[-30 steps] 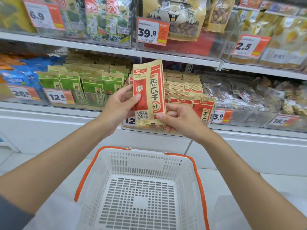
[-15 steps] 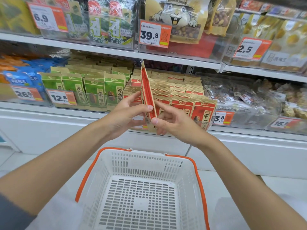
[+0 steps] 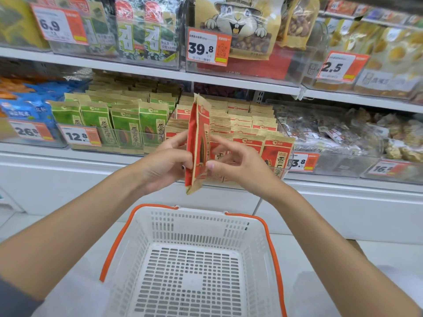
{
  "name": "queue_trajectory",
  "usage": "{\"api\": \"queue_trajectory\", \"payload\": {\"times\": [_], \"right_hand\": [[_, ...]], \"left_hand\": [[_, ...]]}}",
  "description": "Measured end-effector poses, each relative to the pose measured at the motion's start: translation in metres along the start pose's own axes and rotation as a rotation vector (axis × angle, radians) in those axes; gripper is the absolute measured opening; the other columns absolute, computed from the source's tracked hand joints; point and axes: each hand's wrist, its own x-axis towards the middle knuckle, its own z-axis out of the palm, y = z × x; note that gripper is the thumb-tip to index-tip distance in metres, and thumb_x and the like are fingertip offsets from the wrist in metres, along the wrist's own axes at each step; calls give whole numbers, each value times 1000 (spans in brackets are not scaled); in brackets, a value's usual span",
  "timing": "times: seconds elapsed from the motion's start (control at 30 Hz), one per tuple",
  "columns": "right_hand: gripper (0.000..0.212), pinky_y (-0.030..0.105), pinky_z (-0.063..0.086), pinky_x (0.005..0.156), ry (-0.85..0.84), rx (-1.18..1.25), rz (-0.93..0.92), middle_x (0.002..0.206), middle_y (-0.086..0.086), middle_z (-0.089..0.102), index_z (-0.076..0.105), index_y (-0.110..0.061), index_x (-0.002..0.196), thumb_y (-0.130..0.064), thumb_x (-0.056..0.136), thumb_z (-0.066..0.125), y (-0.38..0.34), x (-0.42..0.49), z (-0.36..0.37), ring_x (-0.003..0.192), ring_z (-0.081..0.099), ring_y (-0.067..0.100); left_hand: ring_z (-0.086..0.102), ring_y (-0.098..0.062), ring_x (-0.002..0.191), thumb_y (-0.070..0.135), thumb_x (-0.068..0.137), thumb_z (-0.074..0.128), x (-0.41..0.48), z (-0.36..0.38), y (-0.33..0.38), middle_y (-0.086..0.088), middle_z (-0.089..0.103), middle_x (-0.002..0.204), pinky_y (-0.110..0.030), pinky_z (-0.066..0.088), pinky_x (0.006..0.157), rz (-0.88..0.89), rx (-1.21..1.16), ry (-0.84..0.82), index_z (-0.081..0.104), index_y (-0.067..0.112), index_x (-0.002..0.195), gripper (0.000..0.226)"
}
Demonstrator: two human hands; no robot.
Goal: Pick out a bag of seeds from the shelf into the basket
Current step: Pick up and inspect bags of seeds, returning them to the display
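The bag of seeds is held in the air in front of the middle shelf, between both hands and above the far edge of the basket. It has not gone into the basket. It stands on end with its long axis nearly vertical. The sealed top points up toward the shelf above, and the bottom corner points down at the basket and leans a little to the left. It is turned almost edge-on to the camera, so only a narrow strip of the printed front shows, with a dark seed picture on it. That front faces the right side, and a plain red panel faces left.

The left hand grips the bag's lower left side with curled fingers. The right hand pinches the other side, with its thumb pressed against the lower front and its fingers bent toward the bag's middle.

Just behind the hands, a clear tray holds rows of matching red bags. Green bags stand in the next tray to the left, behind a price tag reading 12.8.
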Motion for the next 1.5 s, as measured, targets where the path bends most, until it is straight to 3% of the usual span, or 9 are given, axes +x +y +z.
{"api": "queue_trajectory", "payload": {"times": [0.1,0.23,0.4,0.57,0.87,1.03,1.13,1.3,1.5], "right_hand": [[86,20,54,81,102,-6,-9,135,-7,52,21,-43,153,-32,86,74,-2,1,-3,117,58,9],[102,42,56,94,115,89,4,137,1,56,4,-46,155,-26,85,76,0,1,-9,116,63,14],[92,38,55,96,82,96,2,133,1,61,6,-47,155,-19,93,68,2,-1,-13,113,66,10],[91,52,37,115,13,39,-52,160,-1,32,8,-55,151,-15,94,67,4,0,-14,143,39,21],[66,39,56,96,95,-18,-113,141,0,54,33,-58,130,-13,94,66,2,1,-11,122,60,14],[56,28,60,78,239,-66,-179,118,-2,66,32,-39,134,-8,97,60,-10,9,-22,100,69,8],[56,31,59,82,359,-5,-221,118,7,66,33,-29,135,0,95,59,-25,27,-34,99,70,13],[54,31,58,86,531,-10,-334,125,8,61,30,-24,137,0,96,57,-47,86,-49,107,66,12],[53,36,58,88,488,-149,-351,112,-17,56,34,-21,138,1,96,56,-45,166,-35,99,63,0]], "left_hand": [[70,-26,92,-18,59,49,-3,4,0,-18,69,106,-38,60,79,-54,-25,-89,68,17,115,69],[70,-29,93,-28,76,53,-1,5,-5,-22,69,106,-42,60,84,-99,32,-106,68,10,112,54],[69,-27,98,3,93,50,-1,7,-3,-16,71,111,-41,60,82,-113,35,-93,64,10,123,34],[69,-26,101,39,87,54,-2,5,-3,-13,73,111,-43,58,85,-104,139,-24,69,17,119,42],[70,-20,96,34,103,43,-2,8,1,-10,74,110,-36,59,83,-62,252,56,68,12,119,37],[68,-13,99,15,99,56,14,-14,14,3,72,110,-31,58,85,317,562,468,68,25,112,20],[53,-11,118,25,94,64,31,-36,20,8,58,130,-41,48,102,371,934,578,57,27,133,39],[19,-18,150,60,76,73,57,-58,23,9,20,164,-54,24,120,167,1220,363,21,31,156,99],[37,-16,139,56,77,76,78,-70,23,5,39,153,-44,35,115,86,1306,252,29,27,154,95]]}}
